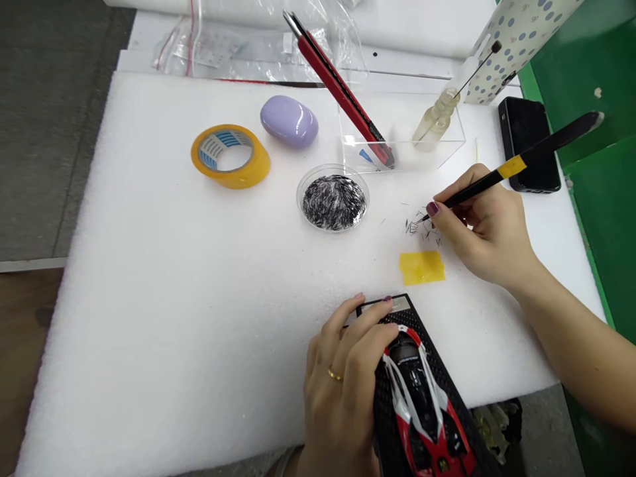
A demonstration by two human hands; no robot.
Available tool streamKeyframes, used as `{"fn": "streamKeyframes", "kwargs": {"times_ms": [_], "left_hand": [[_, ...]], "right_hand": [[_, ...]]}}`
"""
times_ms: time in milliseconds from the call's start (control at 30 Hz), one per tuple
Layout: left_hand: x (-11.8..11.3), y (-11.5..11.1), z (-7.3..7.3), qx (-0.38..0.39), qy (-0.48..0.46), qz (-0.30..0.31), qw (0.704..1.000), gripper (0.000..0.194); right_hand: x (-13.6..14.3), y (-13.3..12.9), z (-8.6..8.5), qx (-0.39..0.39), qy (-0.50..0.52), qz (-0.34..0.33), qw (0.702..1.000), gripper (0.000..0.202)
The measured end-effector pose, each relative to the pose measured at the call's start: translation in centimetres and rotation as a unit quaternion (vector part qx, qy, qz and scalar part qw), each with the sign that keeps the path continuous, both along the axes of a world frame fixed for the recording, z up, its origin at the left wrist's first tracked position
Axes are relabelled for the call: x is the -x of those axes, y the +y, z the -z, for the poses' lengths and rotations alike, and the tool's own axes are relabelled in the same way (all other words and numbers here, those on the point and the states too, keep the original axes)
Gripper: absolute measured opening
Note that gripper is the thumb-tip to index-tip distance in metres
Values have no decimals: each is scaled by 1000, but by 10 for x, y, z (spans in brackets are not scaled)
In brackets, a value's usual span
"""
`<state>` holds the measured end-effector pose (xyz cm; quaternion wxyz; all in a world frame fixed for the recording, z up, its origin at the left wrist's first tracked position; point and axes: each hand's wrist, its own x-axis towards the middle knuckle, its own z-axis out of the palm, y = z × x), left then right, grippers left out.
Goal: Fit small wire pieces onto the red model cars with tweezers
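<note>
My left hand point(342, 371) rests over the left side of a red, white and black model car point(422, 391) on a dark textured base point(431, 344), its fingers curled on the base and the car's end. In my right hand point(497, 228) is a pair of black tweezers point(539, 154) with a yellow band, held like a pen. The tips touch down among several loose fine black slivers point(412, 227) on the white foam board point(199, 298). More slivers fill a round clear dish point(334, 201) to the left. A yellow tape piece point(422, 267) lies between the car and the slivers.
A yellow tape roll point(231, 157) and a glossy lilac object point(289, 122) lie at the back left. A red utility knife point(342, 89) leans in a clear box point(402, 126) with a small glass bottle point(438, 116). A black device point(529, 142) lies at the right edge.
</note>
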<state>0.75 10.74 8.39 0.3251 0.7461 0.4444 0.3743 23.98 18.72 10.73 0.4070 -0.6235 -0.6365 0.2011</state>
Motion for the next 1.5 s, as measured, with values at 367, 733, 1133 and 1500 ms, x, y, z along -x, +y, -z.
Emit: {"fn": "streamKeyframes", "kwargs": {"times_ms": [367,733,1133,1500], "left_hand": [[1,1,3,-25,-17,-1,1000,23],[1,0,2,-18,-14,4,1000,23],[-2,0,-1,-1,-14,1,1000,21],[2,1,1,-4,-9,23,1000,25]], "right_hand": [[1,0,1,-13,-22,-10,1000,17],[6,-17,-7,7,187,33,982,18],[17,-65,0,84,209,53,973,19],[18,-68,2,71,227,44,970,16]]}}
